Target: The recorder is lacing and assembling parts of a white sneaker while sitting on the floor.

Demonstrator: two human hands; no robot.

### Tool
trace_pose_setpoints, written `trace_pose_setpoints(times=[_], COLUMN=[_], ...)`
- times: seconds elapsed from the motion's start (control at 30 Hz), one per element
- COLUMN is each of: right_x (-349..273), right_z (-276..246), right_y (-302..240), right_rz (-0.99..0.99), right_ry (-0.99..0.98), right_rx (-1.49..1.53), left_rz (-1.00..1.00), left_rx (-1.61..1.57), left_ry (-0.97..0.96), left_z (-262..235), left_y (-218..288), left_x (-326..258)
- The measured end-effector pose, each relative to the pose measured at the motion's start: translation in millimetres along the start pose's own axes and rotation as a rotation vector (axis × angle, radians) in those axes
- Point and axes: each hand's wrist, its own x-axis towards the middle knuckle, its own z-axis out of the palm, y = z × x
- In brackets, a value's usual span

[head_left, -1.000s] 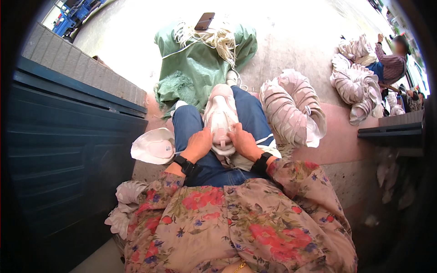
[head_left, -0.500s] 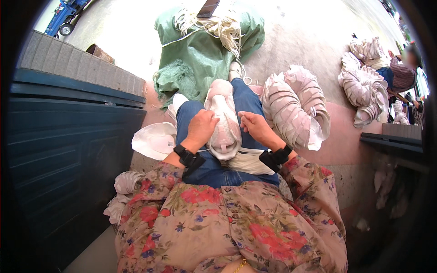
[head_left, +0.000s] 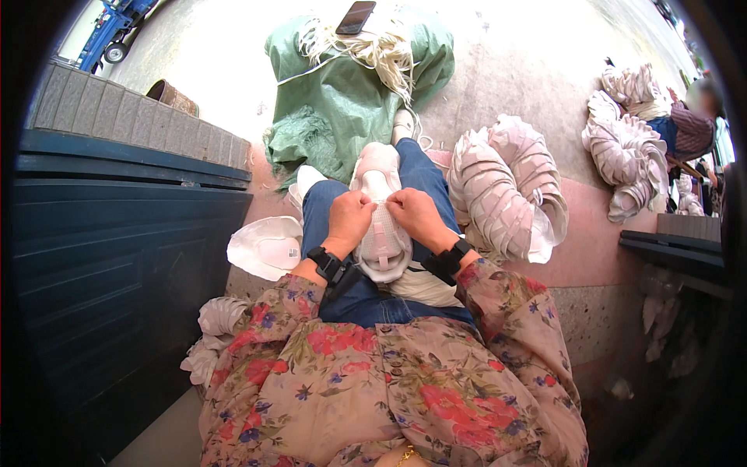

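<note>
A pale pink and white shoe upper (head_left: 381, 237) lies lengthwise over my lap, between my thighs. My left hand (head_left: 349, 219) is closed in a pinch at its left side, near the middle of the upper. Opposite it, my right hand (head_left: 422, 214) pinches at the right side, the fingertips of both hands almost meeting over the upper. Whatever thin thing the fingers hold is too small to make out. A bundle of cream-white laces (head_left: 428, 286) rests across my lap under the upper's near end.
A loose pale upper (head_left: 266, 247) lies to my left, beside a dark blue door panel (head_left: 128, 272). Curled stacks of uppers (head_left: 498, 187) stand at my right. Ahead, a green sack (head_left: 342, 105) carries white laces (head_left: 393, 62) and a phone (head_left: 356, 17). Another person (head_left: 695, 128) sits far right.
My right hand has moved left, in over the upper, and now nearly touches my left hand. The left hand has shifted slightly to the right.
</note>
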Motion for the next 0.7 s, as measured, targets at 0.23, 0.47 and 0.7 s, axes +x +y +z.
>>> trace_pose_setpoints(times=[0.23, 0.47, 0.7], right_x=[2, 6, 13], right_z=[8, 8, 8], right_y=[-1, -6, -3], right_rz=[-0.057, -0.119, -0.121], right_ry=[0.060, 0.033, -0.019], right_rx=[-0.080, -0.169, -0.309], left_rz=[-0.017, -0.099, -0.103], left_rx=[-0.106, -0.160, -0.147], left_ry=[0.065, 0.026, 0.045], left_z=[4, 3, 5], left_y=[-3, -4, -2], left_x=[0, 0, 0])
